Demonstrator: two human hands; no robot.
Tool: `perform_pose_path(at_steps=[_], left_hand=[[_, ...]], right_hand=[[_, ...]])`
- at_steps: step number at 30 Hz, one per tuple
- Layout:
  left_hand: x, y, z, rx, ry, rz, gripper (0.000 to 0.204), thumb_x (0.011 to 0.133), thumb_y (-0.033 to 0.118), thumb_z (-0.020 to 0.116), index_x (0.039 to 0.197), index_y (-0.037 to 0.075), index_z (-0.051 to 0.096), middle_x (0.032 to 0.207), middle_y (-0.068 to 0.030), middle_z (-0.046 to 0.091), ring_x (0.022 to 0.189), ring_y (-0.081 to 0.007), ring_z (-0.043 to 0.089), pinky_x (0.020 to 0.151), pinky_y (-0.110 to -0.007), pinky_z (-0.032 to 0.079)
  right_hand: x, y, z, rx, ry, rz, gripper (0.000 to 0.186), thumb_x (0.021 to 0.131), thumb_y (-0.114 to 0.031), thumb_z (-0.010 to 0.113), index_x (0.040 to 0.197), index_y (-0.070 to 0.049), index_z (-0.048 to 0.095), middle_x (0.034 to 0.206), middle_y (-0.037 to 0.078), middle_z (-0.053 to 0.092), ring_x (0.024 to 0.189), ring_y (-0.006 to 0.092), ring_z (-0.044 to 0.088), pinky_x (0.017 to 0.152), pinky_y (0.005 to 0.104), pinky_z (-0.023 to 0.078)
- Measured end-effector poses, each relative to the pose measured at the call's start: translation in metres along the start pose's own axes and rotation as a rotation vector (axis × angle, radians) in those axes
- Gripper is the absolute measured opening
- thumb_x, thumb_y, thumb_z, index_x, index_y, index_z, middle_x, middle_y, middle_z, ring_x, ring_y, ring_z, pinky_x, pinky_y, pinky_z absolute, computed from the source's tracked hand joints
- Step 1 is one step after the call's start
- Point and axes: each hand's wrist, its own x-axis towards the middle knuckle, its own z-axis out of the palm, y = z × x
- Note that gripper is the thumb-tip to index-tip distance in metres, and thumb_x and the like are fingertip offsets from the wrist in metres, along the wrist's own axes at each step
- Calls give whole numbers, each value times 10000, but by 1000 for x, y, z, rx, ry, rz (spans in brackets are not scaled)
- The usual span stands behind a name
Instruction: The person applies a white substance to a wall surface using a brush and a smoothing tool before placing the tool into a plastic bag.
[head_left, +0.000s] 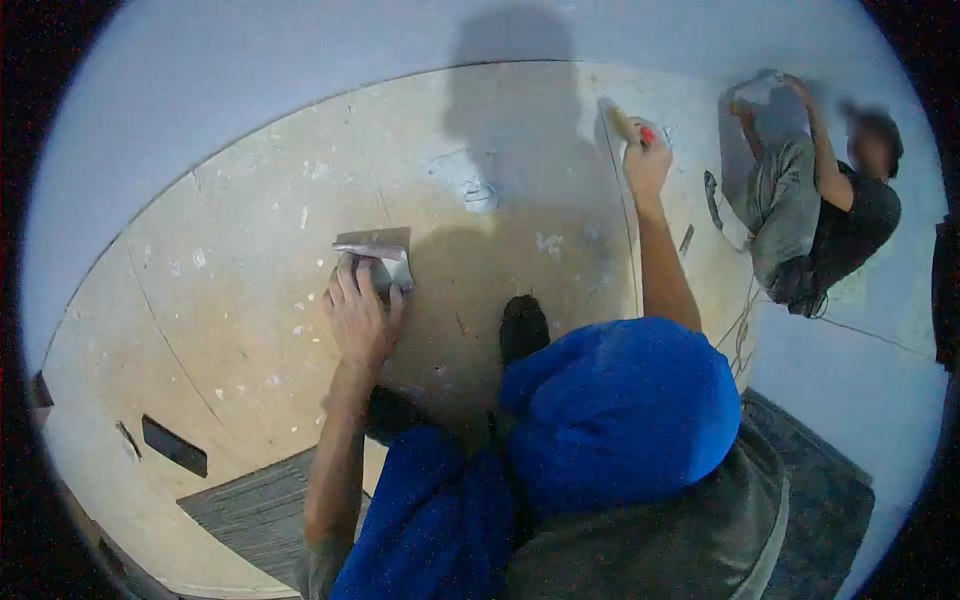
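My left hand [360, 312] is closed around a flat, rectangular metal putty scraper [392, 262], which rests near the wooden board surface [260, 330]. White filler seems to sit on its face. Further off to the right, my right arm is stretched out. In that fist, my right hand [648, 165] grips a hand tool with a red part [648, 135] and a pale yellowish end [622, 124]; its exact kind is unclear. The end meets the boards beside a seam. Between my hands lies a mound of white filler [481, 196], with smears around it.
At right, another person [850, 200] crouches with hands raised by the pale wall [640, 35]. A dark phone-like slab [175, 446] and a thin tool [128, 440] lie at left. A small dark strip [687, 239] lies at right. Dark ribbed mats [255, 510] lie near me.
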Motion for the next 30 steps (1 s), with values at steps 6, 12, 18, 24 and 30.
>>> perform_pose_path(at_steps=[6, 12, 18, 24, 30], left_hand=[[0, 8, -1, -18, 14, -27, 608, 838, 329, 644, 1312, 0, 456, 1365, -220, 459, 1239, -405, 447, 994, -513, 382], [-3, 6, 1, -9, 75, -10, 595, 839, 316, 642, 1300, -14, 460, 1351, -242, 464, 1222, -414, 455, 988, -512, 384], [-5, 6, 11, 7, 100, 0, 560, 874, 328, 614, 1293, -16, 475, 1368, -246, 463, 1214, -424, 468, 991, -517, 386], [-15, 11, 17, 16, 142, -23, 533, 914, 344, 583, 1319, 10, 487, 1396, -204, 469, 1262, -397, 458, 1012, -509, 385], [-15, -15, -28, 96, -196, 213, 578, 949, 403, 544, 1402, 55, 460, 1455, -139, 445, 1341, -348, 409, 1083, -508, 347]], right_hand=[[-30, 18, 49, -219, -165, 96, 278, 889, -247, 645, 1105, -79, 695, 974, 163, 716, 890, 288, 691, 785, 359, 514], [-60, -56, 56, 42, -239, -60, 255, 897, -149, 617, 1129, -67, 682, 1039, 140, 706, 985, 323, 668, 861, 363, 503], [-28, -33, 37, -14, -346, -106, 296, 913, -314, 651, 1062, -62, 696, 917, 143, 710, 866, 307, 681, 771, 363, 513], [-14, -65, 23, 20, -500, -99, 279, 922, -287, 670, 1082, -63, 710, 691, 54, 616, 602, 97, 526, 576, 296, 451], [47, -22, -8, -229, -697, 9, 326, 923, -342, 653, 1051, -48, 711, 703, 101, 647, 637, 108, 535, 610, 320, 467]])
